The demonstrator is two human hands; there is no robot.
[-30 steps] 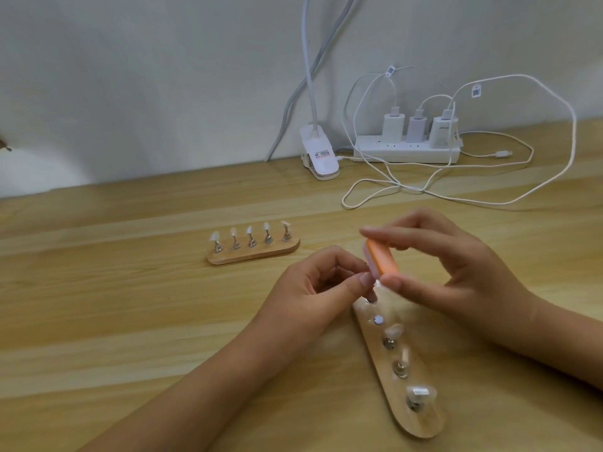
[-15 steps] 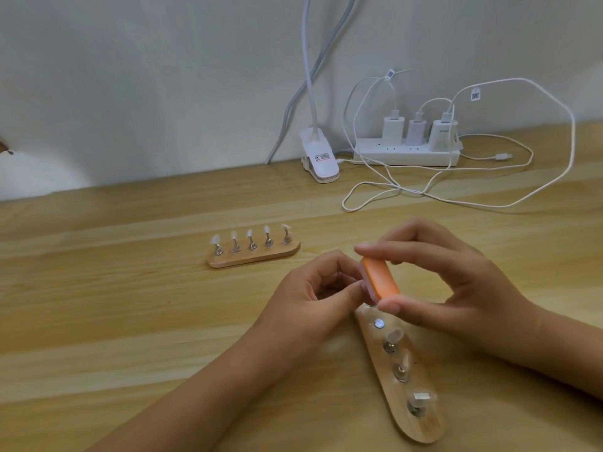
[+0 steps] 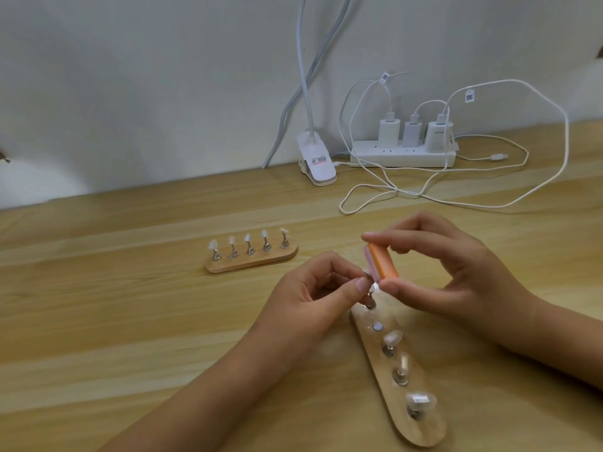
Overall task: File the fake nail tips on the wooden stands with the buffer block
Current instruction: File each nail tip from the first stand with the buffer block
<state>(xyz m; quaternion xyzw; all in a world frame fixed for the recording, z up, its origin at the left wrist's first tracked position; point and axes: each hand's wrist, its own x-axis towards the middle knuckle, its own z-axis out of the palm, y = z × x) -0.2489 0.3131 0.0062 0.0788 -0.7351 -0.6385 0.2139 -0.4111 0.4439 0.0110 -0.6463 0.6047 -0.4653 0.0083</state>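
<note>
Orange-and-pink buffer block (image 3: 384, 262) is pinched endwise in the right grip (image 3: 456, 275): the forefinger is on the upper end, the thumb is on the lower end, and the other fingers curl loosely behind. The block tilts, and its lower end meets the end nail tip (image 3: 374, 286). Glare hides the exact contact.

The left grip (image 3: 313, 288) is closed, with thumb and forefinger pressed together on that end nail tip from the left side. The post below it stands in the far end of the near wooden stand (image 3: 421, 432).

The near wooden stand lies diagonally, right of centre, with its other end toward the near edge of the table (image 3: 130, 321). Behind the held post it carries one bare metal disc (image 3: 378, 327), then three more posts with clear tips. Both forearms enter over the near edge.

The far wooden stand (image 3: 251, 265) sits mid-table, well apart from both hands. It holds five upright tips in a row. Bare tabletop extends from it to the left edge.

A white power strip (image 3: 403, 157) with three chargers lies at the far edge against the wall. Loose white cables (image 3: 385, 187) trail from it toward the centre and end well short of the right grip. A white clip lamp base (image 3: 318, 163) is just left of the strip.
</note>
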